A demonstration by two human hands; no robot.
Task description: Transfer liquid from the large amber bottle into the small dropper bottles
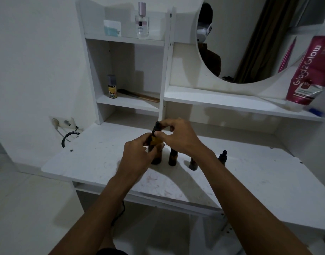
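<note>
The large amber bottle [157,157] stands upright on the white table [95,162], near its middle. My left hand [137,153] grips it around the body, and my right hand [178,135] pinches its black dropper cap [155,127] from above with thumb and fingers. Just beside it to the right stands a small dropper bottle [172,158]. A second one [193,164] is partly hidden behind my right forearm, and a third [223,156] shows past the arm. On the shelves behind are a spray can [112,86], a comb [139,95], a perfume bottle [142,21] and, far right, a pink tube [309,70] beside the round mirror [250,43].
</note>
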